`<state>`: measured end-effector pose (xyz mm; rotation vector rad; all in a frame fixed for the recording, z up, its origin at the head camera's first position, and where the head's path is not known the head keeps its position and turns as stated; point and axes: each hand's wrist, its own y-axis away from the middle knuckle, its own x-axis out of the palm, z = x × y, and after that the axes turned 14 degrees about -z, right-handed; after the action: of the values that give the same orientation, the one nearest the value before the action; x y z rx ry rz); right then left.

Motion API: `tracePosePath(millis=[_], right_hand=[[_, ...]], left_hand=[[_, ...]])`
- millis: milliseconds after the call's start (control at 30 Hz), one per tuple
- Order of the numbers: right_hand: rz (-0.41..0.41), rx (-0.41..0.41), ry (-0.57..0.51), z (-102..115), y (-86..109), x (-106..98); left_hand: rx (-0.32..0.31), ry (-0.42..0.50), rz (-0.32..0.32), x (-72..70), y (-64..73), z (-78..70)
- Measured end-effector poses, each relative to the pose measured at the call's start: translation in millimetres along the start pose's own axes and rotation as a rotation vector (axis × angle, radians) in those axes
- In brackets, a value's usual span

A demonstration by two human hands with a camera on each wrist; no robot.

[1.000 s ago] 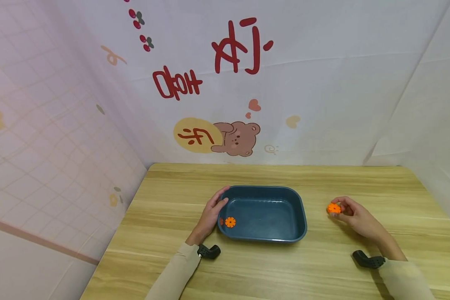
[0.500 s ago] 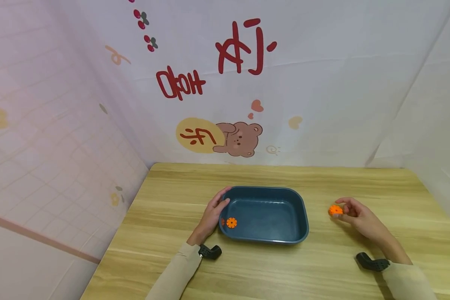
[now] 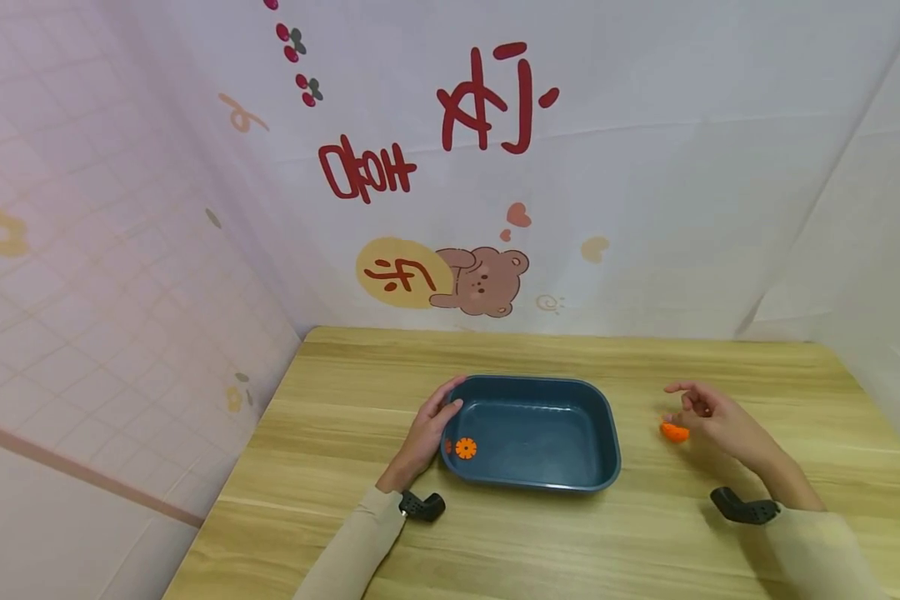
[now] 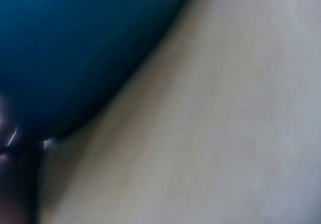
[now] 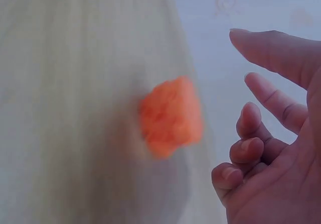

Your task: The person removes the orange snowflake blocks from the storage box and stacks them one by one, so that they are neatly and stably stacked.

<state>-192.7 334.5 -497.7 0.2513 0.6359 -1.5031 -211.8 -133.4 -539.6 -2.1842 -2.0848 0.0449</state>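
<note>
My left hand [image 3: 424, 433] grips the left rim of a dark blue rectangular basin [image 3: 534, 482], thumb over the inside edge and fingers along the outside. In the left wrist view the basin's outer wall [image 4: 75, 48] is blurred. Flat in the basin's near left corner lies a notched orange disc [image 3: 466, 448]. My right hand [image 3: 723, 425] is over the table right of the basin, thumb and index finger apart. An orange piece [image 3: 675, 432] shows just below those fingertips. The right wrist view has this orange piece [image 5: 170, 117] as a blurred, thick block, apart from the hand.
A wood-grain table [image 3: 570, 542] bears the basin. Behind it hangs a white cloth wall [image 3: 645, 167] with red characters and a bear print; another cloth [image 3: 120, 292] borders the left side. Each wrist wears a black camera mount [image 3: 746, 507].
My right hand has let go of the orange piece and spread its fingers; the piece has dropped slightly below them and tilted. The left hand keeps its grip on the basin.
</note>
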Motion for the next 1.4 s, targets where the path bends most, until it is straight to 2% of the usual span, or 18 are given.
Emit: tracePosePath(millis=[133,367,533,700,800,1033,1200,1400], right_hand=[[0.011,-0.010,0.037,15,-13.5,5],[0.081,-0.051,0.005,42,-35.4,18],[0.166,-0.076,-0.043,61,-50.2,31],[0.286,-0.078,-0.117,79,-63.3,48],[0.357,-0.088,-0.139,89,-71.4,61],[0.501,-0.130,-0.117,114,-86.2,101],[0.604,-0.161,-0.081,128,-87.3,133],[0.729,-0.145,-0.062,134,-84.5,172]], left_hand=[[0.011,-0.015,0.007,-0.2,0.5,1.3],[-0.005,-0.008,-0.005,0.3,0.7,3.2],[-0.012,-0.006,-0.005,0.7,0.9,4.2],[-0.012,-0.012,-0.007,0.9,1.7,4.4],[-0.010,-0.011,-0.005,0.7,1.7,3.8],[-0.006,-0.009,-0.007,0.4,2.1,1.9],[-0.013,0.004,0.002,1.4,1.9,0.8],[-0.012,-0.005,-0.006,2.0,0.1,-0.2]])
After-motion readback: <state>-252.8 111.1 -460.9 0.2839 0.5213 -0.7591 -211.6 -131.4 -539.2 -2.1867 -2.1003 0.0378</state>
